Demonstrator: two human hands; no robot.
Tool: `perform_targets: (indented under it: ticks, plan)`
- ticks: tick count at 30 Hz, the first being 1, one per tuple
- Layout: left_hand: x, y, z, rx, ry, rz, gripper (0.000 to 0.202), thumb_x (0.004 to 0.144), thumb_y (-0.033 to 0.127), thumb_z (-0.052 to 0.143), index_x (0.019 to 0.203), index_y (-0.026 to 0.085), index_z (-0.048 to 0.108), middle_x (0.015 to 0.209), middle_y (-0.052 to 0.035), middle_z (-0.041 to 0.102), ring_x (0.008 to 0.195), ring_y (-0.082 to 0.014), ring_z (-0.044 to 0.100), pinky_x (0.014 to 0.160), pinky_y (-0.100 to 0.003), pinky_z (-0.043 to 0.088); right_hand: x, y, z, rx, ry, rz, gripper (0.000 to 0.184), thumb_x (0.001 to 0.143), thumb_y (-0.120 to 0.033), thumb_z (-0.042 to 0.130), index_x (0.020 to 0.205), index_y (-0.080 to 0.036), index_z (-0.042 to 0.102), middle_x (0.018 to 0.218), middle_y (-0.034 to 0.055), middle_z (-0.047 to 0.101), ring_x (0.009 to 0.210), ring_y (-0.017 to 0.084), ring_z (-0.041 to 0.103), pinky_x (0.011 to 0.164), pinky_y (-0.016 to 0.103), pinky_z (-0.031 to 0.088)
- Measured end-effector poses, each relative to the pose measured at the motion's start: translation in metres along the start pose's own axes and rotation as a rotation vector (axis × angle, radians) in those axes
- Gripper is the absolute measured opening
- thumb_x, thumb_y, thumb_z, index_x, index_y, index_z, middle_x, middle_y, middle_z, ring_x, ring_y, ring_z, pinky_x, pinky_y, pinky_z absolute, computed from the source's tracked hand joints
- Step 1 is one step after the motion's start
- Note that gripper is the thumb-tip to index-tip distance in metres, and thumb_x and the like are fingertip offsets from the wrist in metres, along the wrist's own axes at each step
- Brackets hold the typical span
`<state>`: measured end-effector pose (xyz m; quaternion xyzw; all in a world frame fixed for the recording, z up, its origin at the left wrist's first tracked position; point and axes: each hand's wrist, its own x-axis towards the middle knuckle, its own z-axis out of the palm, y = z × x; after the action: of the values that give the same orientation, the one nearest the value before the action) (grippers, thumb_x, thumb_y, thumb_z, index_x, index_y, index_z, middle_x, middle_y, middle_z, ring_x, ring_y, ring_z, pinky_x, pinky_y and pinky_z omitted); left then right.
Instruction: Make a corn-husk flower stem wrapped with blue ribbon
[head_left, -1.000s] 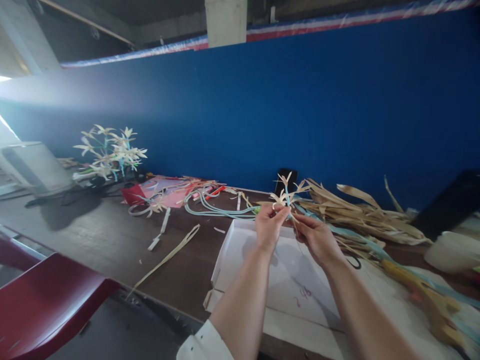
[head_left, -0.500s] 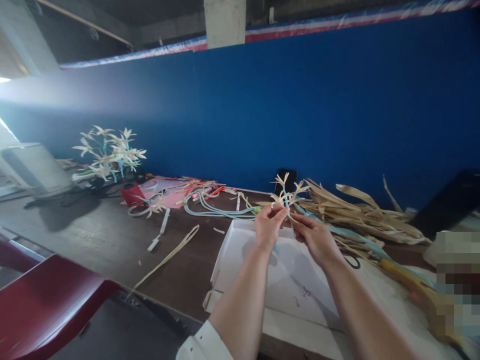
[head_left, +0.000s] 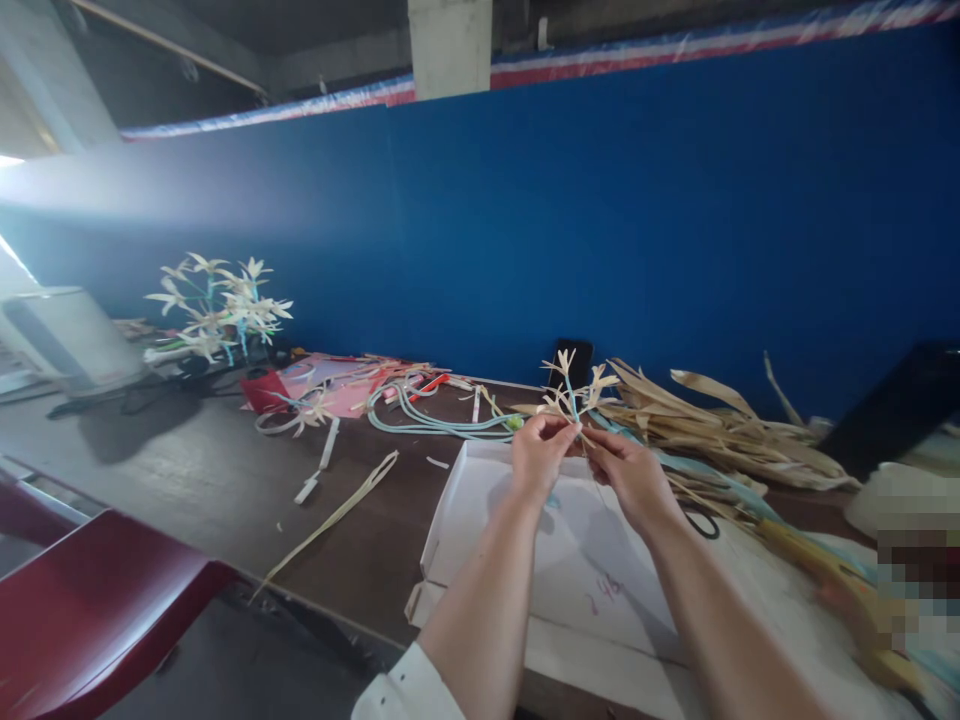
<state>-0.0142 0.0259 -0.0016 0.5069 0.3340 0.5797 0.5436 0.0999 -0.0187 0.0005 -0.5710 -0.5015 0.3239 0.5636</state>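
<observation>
My left hand (head_left: 541, 456) pinches the blue-wrapped stem of a small artificial flower sprig (head_left: 573, 392) with pale, narrow petals, held upright. Close against it, my right hand (head_left: 624, 470) is closed at the base of the stem, its fingertips on a thin straw-coloured strip (head_left: 594, 440). Part of the stem is hidden behind the fingers. Both hands are above an open white cardboard box (head_left: 487, 540) with red handwriting inside.
Dried husks (head_left: 697, 420) lie in a heap to the right, near a black phone (head_left: 571, 362). Pale blue cord (head_left: 420, 420), a looped straw strip (head_left: 337, 515) and a bunch of finished flowers (head_left: 225, 300) are leftward. A red chair (head_left: 112, 610) stands at the table's front.
The flower sprig and both hands have shifted very slightly. The grip on the stem looks the same, and the things on the table have not moved.
</observation>
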Motion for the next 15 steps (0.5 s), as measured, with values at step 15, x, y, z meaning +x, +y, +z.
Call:
perform_targets:
  ticks: [15]
  plan:
    - [-0.0030, -0.0031, 0.0027, 0.122, 0.033, 0.043, 0.024, 0.066, 0.040, 0.068, 0.073, 0.017, 0.065, 0.064, -0.0020, 0.063, 0.060, -0.0145, 0.059, 0.058, -0.025, 0.048, -0.0025, -0.0024, 0.0016, -0.122, 0.045, -0.053, 0.041, 0.075, -0.039, 0.057, 0.106, -0.015, 0.068, 0.052, -0.0034, 0.048, 0.049, 0.010, 0.038, 0.049, 0.024, 0.030]
